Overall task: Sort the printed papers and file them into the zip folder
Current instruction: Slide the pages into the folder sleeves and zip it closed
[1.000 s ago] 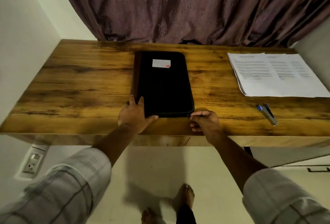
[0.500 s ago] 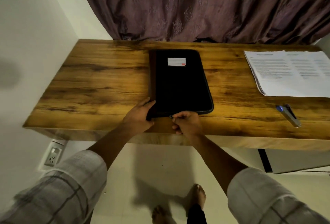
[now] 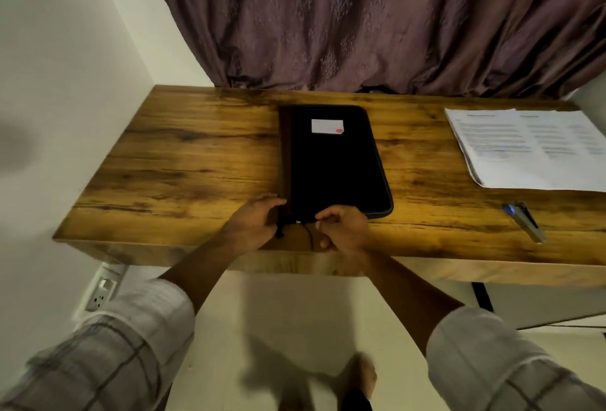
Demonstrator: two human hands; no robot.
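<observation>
While the left hand [image 3: 254, 223] grips the near-left corner of the zip folder [image 3: 334, 161], the right hand [image 3: 344, 228] pinches the zipper pull [image 3: 299, 222]

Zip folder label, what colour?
White label with a red mark in one corner, on the black zip folder; head view.

1 wide-angle view from the person's head faces forward and steeply down from the near edge of the surface [image 3: 183, 161]. The left hand [image 3: 254, 223] and right hand [image 3: 344, 230] sit close at mid-frame, with the curtain [image 3: 377, 17] beyond and the floor [image 3: 288, 312] below.
</observation>
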